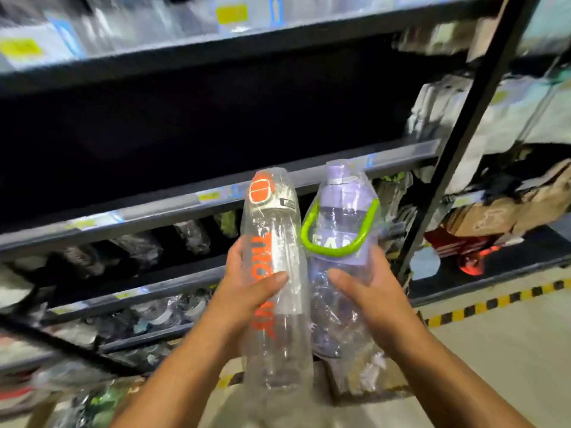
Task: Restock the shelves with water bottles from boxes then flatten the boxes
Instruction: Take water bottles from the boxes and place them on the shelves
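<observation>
Two bottles are up in front of the shelving, one per hand, both in clear plastic bags. The left hand point(247, 291) grips the orange-lidded bottle point(272, 242) at mid-body, thumb across the front over the orange lettering and fingers curled behind. The right hand point(367, 291) grips the purple bottle point(340, 217) low on its body, thumb on the front, just under the green handle point(336, 251). The hands are apart and roughly level in the centre of the frame. The bottles stand side by side, close, maybe touching; I cannot tell.

Both long axes run bottom to top of the frame, caps up and leaning away from the person.

The empty shelf point(154, 208) is the dark bay above and behind the caps, across the centre and upper left. The purple cap overlaps its front rail; the orange lid sits just below it. Judging by that, neither hand is clearly nearer, and the likely move is forward and up over the rail.

The lower shelf point(139, 245) holds wrapped stock. Cardboard point(349, 381) shows under the bottles at lower centre, mostly hidden.
</observation>
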